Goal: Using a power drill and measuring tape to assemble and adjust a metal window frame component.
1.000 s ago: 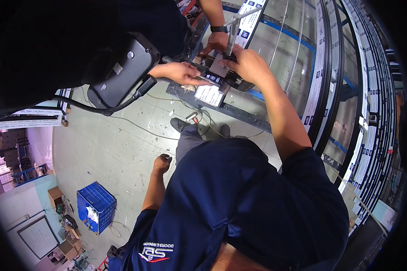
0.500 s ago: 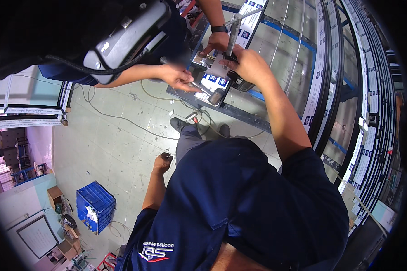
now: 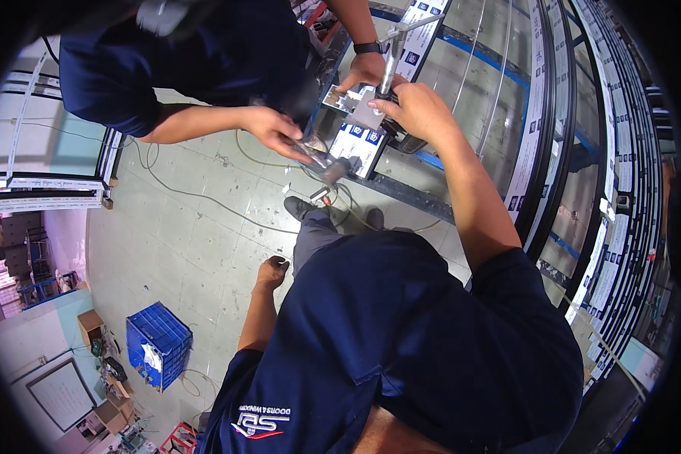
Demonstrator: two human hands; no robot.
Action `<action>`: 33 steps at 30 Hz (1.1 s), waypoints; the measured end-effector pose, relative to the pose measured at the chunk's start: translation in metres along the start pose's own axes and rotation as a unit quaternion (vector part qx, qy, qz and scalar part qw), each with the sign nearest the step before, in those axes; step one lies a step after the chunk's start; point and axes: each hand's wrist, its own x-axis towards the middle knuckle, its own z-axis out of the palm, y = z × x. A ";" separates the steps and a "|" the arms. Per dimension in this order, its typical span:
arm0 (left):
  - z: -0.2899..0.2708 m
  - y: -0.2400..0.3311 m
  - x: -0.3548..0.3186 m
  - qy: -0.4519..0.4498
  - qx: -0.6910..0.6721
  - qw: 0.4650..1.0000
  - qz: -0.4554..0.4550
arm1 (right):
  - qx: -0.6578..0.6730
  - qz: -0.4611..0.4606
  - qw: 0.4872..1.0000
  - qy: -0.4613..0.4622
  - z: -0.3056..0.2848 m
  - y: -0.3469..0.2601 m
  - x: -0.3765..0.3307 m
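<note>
My right hand point(image 3: 418, 112) is closed round the lower part of a screw clamp point(image 3: 390, 69), with its thumb on a small metal plate point(image 3: 368, 110). The clamp's threaded rod stands up, with a bar across its top. Under the plate lies a profile bar point(image 3: 356, 147) with white and blue film. My left hand point(image 3: 272, 271) hangs low at my side, its fingers curled; what they hold, if anything, is hidden. Across from me, a co-worker's hand point(image 3: 365, 69) rests by the plate, while the other hand point(image 3: 272, 132) holds a hammer point(image 3: 331, 172), blurred.
A dark bench frame point(image 3: 424, 200) with blue bars carries the work. Long film-covered profiles point(image 3: 539, 129) stand along the right. Cables point(image 3: 204, 198) and a tool with an orange part point(image 3: 321, 197) lie on the floor. A blue crate point(image 3: 159, 344) stands lower left.
The co-worker's hammer has moved left and down, off the profile bar, and the co-worker's upper body has shifted. My right hand stays at the clamp; my left hand has hardly moved.
</note>
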 end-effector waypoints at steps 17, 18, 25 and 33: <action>-0.019 0.034 -0.011 -0.002 -0.021 0.999 -0.047 | 0.016 0.048 0.998 -0.046 -0.025 -0.025 -0.008; -0.019 0.035 -0.011 -0.002 -0.021 0.999 -0.047 | 0.016 0.048 0.998 -0.046 -0.025 -0.025 -0.008; -0.016 0.040 -0.006 -0.016 -0.024 0.999 -0.046 | 0.030 0.024 0.999 -0.027 -0.016 -0.015 -0.004; -0.017 0.037 -0.002 -0.013 -0.010 0.999 -0.051 | 0.038 0.015 0.999 -0.003 -0.009 -0.008 0.000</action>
